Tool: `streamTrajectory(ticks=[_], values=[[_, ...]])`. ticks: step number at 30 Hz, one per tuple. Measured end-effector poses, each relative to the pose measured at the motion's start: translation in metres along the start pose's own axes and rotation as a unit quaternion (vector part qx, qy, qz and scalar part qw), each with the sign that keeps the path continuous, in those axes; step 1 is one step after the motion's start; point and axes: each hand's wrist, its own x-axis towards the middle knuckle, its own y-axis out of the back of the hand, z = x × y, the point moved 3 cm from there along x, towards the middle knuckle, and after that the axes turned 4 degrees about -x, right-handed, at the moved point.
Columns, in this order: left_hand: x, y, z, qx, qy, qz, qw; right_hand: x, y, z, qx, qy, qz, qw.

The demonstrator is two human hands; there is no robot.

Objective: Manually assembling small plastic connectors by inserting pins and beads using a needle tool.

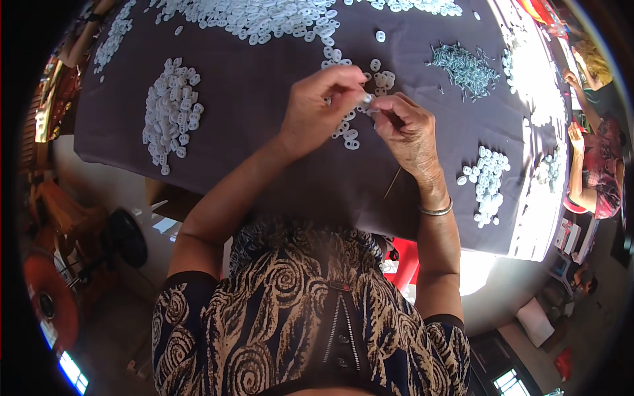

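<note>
My left hand (320, 104) is closed in a pinch over the middle of the table, with a small white plastic piece (367, 98) at its fingertips. My right hand (408, 125) meets it from the other side, thumb and fingers closed at the same spot. Whether the right fingers hold a separate piece is too small to make out. Below and behind the hands lie loose white two-hole oval pieces (351, 144). A thin brownish stick (393, 183) shows beside my right wrist, which wears a bangle (436, 208).
A large heap of white pieces (264, 20) spreads along the far side of the dark tablecloth (251, 99). Smaller piles sit left (172, 112) and right (489, 181). Small metal screws or nails (465, 69) lie far right. Another person's arm (581, 158) is at the right edge.
</note>
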Motion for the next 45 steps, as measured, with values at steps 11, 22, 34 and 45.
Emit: streamTrajectory(ticks=[11, 22, 34, 45], values=[[-0.004, 0.004, 0.001, -0.171, 0.139, 0.02, 0.975, 0.0, -0.005, 0.001, 0.096, -0.013, 0.015, 0.995], [-0.011, -0.005, 0.001, -0.123, 0.118, -0.028, 0.985, -0.005, -0.008, 0.004, 0.165, -0.079, 0.003, 0.983], [-0.009, -0.006, -0.005, -0.135, 0.091, -0.006, 0.987, 0.0, -0.006, -0.004, 0.081, -0.019, 0.03, 0.996], [-0.012, -0.011, 0.003, -0.127, 0.099, -0.018, 0.987, 0.0, -0.003, -0.001, 0.085, 0.053, 0.034, 0.994]])
